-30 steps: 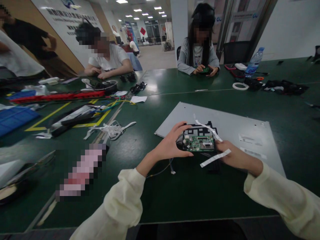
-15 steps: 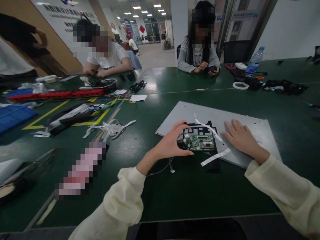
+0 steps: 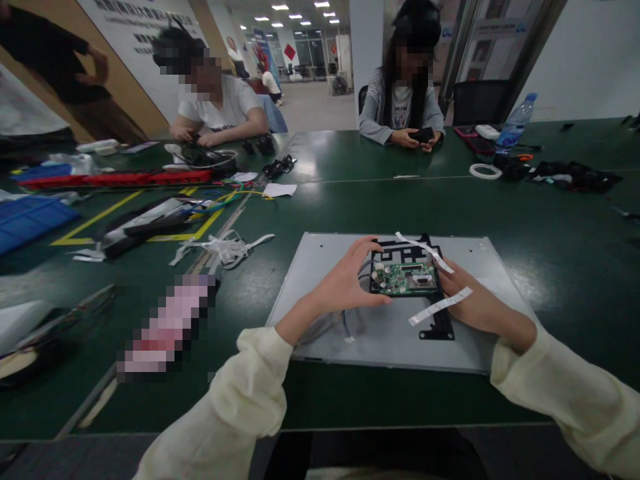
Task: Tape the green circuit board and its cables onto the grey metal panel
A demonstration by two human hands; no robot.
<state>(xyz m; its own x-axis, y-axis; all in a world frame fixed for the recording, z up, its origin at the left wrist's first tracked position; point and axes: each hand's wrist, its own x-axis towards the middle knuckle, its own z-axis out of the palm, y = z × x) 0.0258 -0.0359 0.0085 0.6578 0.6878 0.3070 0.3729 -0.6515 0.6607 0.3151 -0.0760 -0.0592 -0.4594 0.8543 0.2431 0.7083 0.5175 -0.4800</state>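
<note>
A black bracket [image 3: 444,325] carrying a green circuit board [image 3: 400,280] is held above a flat grey metal panel [image 3: 330,347]. My left hand [image 3: 345,280] grips its left edge, thumb below and fingers above. My right hand [image 3: 475,300] is at the right side of the bracket, its fingertips partly hidden behind it; it appears to grip that edge. Two white tape strips [image 3: 440,307] stick out from the bracket's right side. Thin grey cables [image 3: 346,327] hang beside my left hand over the panel.
Tangled white strips [image 3: 230,250] and a blurred-out pink item [image 3: 170,323] lie to the left. A blue tray [image 3: 33,220] sits farther left. Across the green table [image 3: 350,207] sit two people. A water bottle [image 3: 517,123] and a tape roll [image 3: 485,171] stand at the back right.
The panel has turned and shifted left, now lying squarer to me beneath the bracket. My right hand has left the panel's surface and moved left to the bracket.
</note>
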